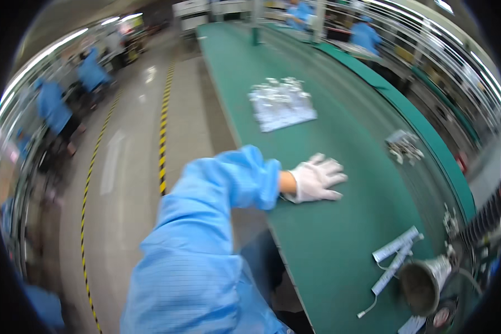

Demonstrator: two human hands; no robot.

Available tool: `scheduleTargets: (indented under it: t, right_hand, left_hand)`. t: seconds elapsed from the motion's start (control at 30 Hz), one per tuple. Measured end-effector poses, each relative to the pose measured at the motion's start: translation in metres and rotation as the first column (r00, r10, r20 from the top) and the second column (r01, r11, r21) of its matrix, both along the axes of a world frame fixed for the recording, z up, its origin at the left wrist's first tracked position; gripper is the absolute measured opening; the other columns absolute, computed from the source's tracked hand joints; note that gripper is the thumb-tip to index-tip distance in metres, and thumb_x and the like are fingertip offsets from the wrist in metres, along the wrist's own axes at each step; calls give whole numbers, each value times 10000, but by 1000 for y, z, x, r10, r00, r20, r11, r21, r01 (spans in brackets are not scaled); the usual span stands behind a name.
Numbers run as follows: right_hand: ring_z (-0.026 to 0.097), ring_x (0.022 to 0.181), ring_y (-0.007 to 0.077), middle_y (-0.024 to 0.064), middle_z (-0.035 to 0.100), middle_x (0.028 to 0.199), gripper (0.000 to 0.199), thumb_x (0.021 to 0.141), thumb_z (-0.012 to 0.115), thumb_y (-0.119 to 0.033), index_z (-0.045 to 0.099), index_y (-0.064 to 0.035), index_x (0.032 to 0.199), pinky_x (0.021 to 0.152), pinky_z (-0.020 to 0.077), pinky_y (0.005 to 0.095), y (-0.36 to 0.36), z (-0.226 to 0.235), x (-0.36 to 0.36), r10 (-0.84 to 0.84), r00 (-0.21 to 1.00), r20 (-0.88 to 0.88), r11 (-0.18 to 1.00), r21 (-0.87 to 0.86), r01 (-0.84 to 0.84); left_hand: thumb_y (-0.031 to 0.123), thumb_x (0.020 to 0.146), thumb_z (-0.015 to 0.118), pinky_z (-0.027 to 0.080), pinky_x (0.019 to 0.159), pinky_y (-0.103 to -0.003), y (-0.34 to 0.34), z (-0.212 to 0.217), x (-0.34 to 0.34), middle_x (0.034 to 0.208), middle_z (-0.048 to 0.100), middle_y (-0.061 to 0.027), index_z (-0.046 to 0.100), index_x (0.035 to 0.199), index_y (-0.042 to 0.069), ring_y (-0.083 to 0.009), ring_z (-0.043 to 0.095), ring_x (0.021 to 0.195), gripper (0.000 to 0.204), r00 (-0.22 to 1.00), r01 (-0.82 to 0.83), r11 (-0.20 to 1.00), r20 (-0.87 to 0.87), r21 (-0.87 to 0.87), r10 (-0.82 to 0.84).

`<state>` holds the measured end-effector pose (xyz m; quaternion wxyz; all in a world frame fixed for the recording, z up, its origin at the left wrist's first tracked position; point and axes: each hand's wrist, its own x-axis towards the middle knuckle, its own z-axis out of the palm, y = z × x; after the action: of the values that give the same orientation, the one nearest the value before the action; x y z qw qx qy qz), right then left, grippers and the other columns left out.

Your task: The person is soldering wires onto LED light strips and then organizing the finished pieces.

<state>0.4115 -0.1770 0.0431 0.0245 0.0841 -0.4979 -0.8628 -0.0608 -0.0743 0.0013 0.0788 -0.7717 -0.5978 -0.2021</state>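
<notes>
My left hand (pixel 317 179), in a white glove below a blue sleeve, reaches rightward over the green work surface (pixel 323 228). Its fingers are spread and it holds nothing; the palm appears to rest flat near the table's left edge. Beyond it sits a pale bundle of flat pieces with whitish ends (pixel 283 106). To the right is a small heap of light metallic-looking parts (pixel 406 149). Nearer, two pale flat strips with thin leads (pixel 392 267) lie crossed. My right hand does not show.
A cone-shaped hood (pixel 423 284) on a black ribbed hose (pixel 481 225) stands at the near right. Green ledge (pixel 417 125) runs along the right side. On the left, a floor aisle has yellow-black tape (pixel 164 122). People in blue (pixel 53 106) work at both sides.
</notes>
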Motion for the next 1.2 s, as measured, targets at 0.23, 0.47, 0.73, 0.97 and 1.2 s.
scheduleTargets:
  t: [0.23, 0.47, 0.73, 0.97, 1.2]
  right_hand:
    - [506, 493, 85, -20, 576, 595, 207, 807, 752, -255, 640, -89, 755, 437, 412, 214, 56, -78, 85, 189, 982, -5, 883, -437, -173]
    - [533, 553, 120, 14, 596, 660, 184, 837, 708, -227, 631, -59, 829, 494, 435, 239, 37, -109, 96, 97, 923, -372, 731, -603, -320]
    - [564, 623, 160, 53, 619, 735, 178, 871, 657, -194, 621, -25, 914, 559, 462, 267, -40, -43, -20, -142, 743, -654, 509, -692, -512]
    - [591, 683, 196, 87, 638, 800, 191, 901, 613, -165, 612, 5, 989, 616, 485, 292, -67, -31, -52, -417, 523, -743, 330, -660, -675]
    - [596, 764, 205, 117, 654, 898, 265, 960, 524, -194, 611, 34, 1065, 678, 494, 288, -46, -83, 14, -781, 210, -588, 189, -544, -818]
  left_hand:
    - [452, 885, 526, 329, 1002, -454, -28, -17, 0, 1164, 553, -123, 590, 1141, 80, -244, 494, 1151, 457, 982, -163, 987, 103, 11, 161]
    - [456, 904, 501, 324, 1010, -423, -16, -21, 9, 1137, 573, -87, 616, 1130, 102, -207, 499, 1144, 436, 979, -181, 983, 97, 14, 179]
    - [455, 905, 495, 315, 1027, -459, -22, -22, 5, 1135, 577, -65, 622, 1137, 120, -194, 488, 1177, 427, 972, -212, 977, 101, -24, 214]
    - [457, 904, 498, 328, 1024, -459, -20, -26, 7, 1151, 590, -58, 637, 1132, 144, -184, 503, 1168, 411, 968, -236, 972, 95, 11, 234]
    - [445, 899, 501, 345, 1009, -425, -16, -27, 6, 1113, 605, -46, 635, 1119, 123, -162, 525, 1129, 412, 956, -271, 963, 118, 0, 269]
